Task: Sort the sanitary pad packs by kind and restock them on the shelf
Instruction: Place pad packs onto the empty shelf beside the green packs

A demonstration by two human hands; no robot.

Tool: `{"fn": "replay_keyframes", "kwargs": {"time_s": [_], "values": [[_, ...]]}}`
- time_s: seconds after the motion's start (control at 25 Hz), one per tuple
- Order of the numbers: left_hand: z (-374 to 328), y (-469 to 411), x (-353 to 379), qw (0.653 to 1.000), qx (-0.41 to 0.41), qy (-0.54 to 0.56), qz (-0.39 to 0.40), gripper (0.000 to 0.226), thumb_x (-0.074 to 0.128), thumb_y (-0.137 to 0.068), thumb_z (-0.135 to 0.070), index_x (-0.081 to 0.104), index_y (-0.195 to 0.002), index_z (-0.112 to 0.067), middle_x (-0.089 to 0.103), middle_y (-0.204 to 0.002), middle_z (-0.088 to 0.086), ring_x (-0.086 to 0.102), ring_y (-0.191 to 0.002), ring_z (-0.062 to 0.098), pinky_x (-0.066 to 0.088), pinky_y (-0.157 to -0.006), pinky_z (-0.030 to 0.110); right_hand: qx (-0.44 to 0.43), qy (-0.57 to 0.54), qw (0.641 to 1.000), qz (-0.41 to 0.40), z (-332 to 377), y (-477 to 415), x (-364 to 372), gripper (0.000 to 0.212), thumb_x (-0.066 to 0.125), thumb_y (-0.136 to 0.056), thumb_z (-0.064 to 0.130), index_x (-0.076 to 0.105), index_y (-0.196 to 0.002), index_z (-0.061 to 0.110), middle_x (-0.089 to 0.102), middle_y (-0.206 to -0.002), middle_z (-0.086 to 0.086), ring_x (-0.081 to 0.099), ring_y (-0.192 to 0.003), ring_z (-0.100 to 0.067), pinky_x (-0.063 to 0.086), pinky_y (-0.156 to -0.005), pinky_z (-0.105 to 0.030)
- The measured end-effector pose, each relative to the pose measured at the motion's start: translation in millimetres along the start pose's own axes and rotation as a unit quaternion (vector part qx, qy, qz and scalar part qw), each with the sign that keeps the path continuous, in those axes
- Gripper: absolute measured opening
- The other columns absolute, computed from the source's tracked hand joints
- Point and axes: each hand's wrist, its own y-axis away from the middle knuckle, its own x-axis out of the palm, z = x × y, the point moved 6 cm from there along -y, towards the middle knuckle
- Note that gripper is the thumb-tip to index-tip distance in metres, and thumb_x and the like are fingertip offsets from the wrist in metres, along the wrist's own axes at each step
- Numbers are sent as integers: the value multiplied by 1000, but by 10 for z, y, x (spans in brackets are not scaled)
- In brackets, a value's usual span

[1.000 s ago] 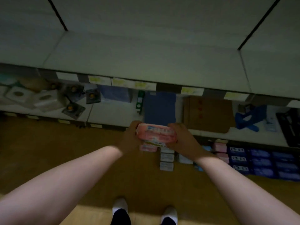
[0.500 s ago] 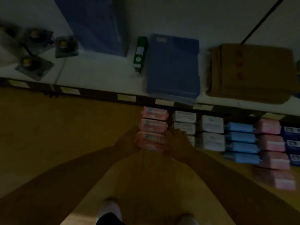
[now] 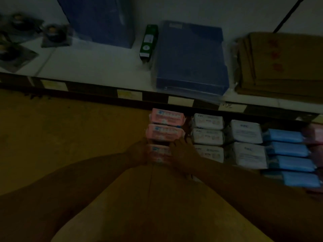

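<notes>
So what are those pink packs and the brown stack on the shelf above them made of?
Pink packs: apparently soft plastic film, faintly glossy, going by the puffy rounded corners and printed wrap. Brown stack: probably matte kraft paper or card, in flat layered sheets with red print, though the dim light leaves it open.

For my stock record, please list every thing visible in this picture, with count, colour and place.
pink packs: three, pink, left column under the white shelf; more at right edge
small white packs: three, white, next column
large white packs: two, white, right of those
blue packs: four, light blue, further right
blue boxes: two, dark blue, on the shelf
green box: one, green, between the blue boxes
brown envelopes: one stack, brown, shelf right
dark packets: several, dark, shelf left
labels: several, pale, shelf edge
left grip: one, left end of nearest pink pack
right grip: one, its right end
</notes>
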Motion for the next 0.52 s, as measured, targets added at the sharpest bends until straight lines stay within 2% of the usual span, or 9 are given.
{"fn": "replay_keyframes", "kwargs": {"time_s": [0.04,0.08,0.12,0.16,0.24,0.32,0.36,0.44,0.52], "values": [[-52,29,16,1000,7,6,-3,67,48,-81,-35,35,-133,5,45,-135,21,48,-123,28,35,-97,27,-3,14,1000,-3,10,-6,17,61,66,-75,44,57,-115,-1,57,-113,-20,53,-108,-31,36,-101,-42],[-42,29,54,1000,1,20,2,73,51,-76,-36,33,-132,7,45,-135,21,48,-122,30,36,-94,28,2,35,999,-7,21,-9,25,52,71,-63,45,69,-94,4,65,-91,-15,62,-87,-28,47,-87,-37],[-32,33,75,999,-10,39,0,70,56,-77,-33,34,-132,6,47,-132,22,50,-119,33,39,-90,30,7,47,998,-43,31,-11,1,41,65,-59,45,72,-76,9,66,-74,-9,64,-71,-23,50,-76,-33],[-16,1,90,998,-11,55,-18,64,60,-80,-27,35,-130,5,49,-129,23,52,-116,34,41,-87,32,19,45,998,-46,15,-11,14,38,51,-64,42,72,-66,10,64,-67,-5,63,-63,-21,46,-73,-34],[-7,-54,64,998,-13,56,-36,51,58,-89,-15,35,-130,3,49,-130,22,52,-116,33,41,-86,30,17,48,997,-61,11,-47,72,43,32,-68,30,70,-62,11,63,-64,-6,62,-60,-23,37,-74,-39],[-60,-67,14,998,10,41,-45,50,54,-90,-7,31,-134,4,43,-137,20,46,-123,30,34,-91,24,17,67,995,-67,6,-69,68,46,29,-68,28,71,-63,11,64,-65,-7,63,-61,-23,48,-70,-35],[-57,-90,7,998,15,37,-40,55,55,-89,-9,29,-136,4,39,-140,19,42,-126,30,31,-94,23,16,58,996,-63,-6,-87,77,46,29,-67,29,71,-64,11,64,-65,-7,63,-61,-23,52,-65,-32],[-58,-108,42,1000,22,6,-22,71,59,-85,-23,20,-140,1,32,-144,18,37,-130,29,27,-101,27,9,38,999,-30,1,-78,115,41,37,-66,32,72,-64,12,64,-65,-6,63,-61,-23,54,-61,-30],[-75,-100,90,999,28,-41,-2,70,54,-91,-25,13,-144,-4,21,-151,12,27,-137,24,15,-106,24,2,26,999,-37,3,-57,97,29,56,-63,38,72,-66,13,65,-67,-5,64,-63,-22,54,-61,-30]]}}
